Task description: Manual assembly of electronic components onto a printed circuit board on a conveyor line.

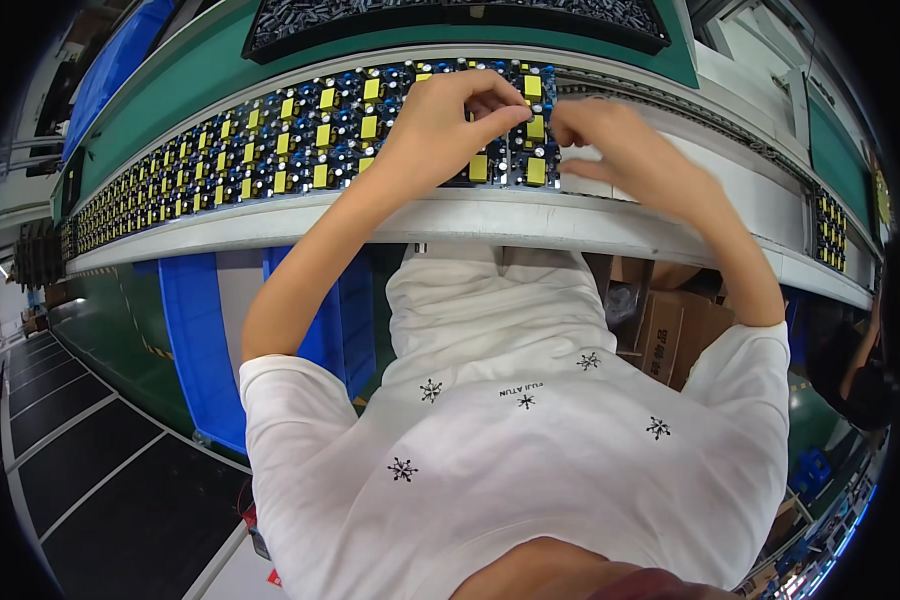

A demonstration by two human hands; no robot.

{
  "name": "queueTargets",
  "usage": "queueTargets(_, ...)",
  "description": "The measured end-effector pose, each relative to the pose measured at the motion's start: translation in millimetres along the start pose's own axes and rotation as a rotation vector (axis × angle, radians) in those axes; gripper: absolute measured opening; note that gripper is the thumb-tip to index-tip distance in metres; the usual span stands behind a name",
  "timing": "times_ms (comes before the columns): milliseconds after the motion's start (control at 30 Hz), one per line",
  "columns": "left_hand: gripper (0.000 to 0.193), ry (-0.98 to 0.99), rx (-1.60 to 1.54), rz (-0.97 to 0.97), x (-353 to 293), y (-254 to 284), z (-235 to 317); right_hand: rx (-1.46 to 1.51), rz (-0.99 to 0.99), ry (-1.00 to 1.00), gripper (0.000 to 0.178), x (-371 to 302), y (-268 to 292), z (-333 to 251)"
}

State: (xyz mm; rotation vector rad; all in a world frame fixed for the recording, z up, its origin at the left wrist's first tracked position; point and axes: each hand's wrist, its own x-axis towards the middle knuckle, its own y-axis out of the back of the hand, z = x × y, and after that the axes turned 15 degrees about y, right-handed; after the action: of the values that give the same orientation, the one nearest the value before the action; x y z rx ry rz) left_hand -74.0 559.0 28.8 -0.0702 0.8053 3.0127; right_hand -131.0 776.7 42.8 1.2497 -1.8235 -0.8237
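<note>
A long row of circuit boards point(300, 140), crowded with yellow block components and small cylindrical parts, lies on the conveyor line in front of me. My left hand point(448, 125) is over the boards near the right end of the row. Its thumb and index finger come together in a pinch by a yellow block point(534, 128); anything between them is too small to make out. My right hand point(625, 155), slightly blurred, hovers at the right edge of the last board. Its fingers are bent, the thumb stands apart from them, and no object shows in it.
Black trays point(560, 14) of small dark cylindrical parts stand on the green surface beyond the line. Another board point(830, 232) sits farther right on the conveyor. The pale front rail point(530, 208) runs between me and the boards. Blue bins point(202, 340) and a cardboard box point(682, 335) are below.
</note>
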Motion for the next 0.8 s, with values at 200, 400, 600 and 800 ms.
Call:
queueTargets(200,0.013,-0.089,0.127,-0.107,1,-3,13,-0.239,0.229,-0.160,0.017,46,65,86)
queueTargets(400,0.008,-0.413,0.409,-0.113,1,-25,15,-0.278,0.161,-0.209,0.024,80,48,172)
queueTargets(600,0.006,-0.426,0.551,-0.067,-2,-32,12,0.033,0.321,-0.112,0.024,83,37,182)
queueTargets(800,0.007,-0.408,0.517,-0.041,-3,-35,9,-0.132,0.423,-0.129,0.021,81,38,178)
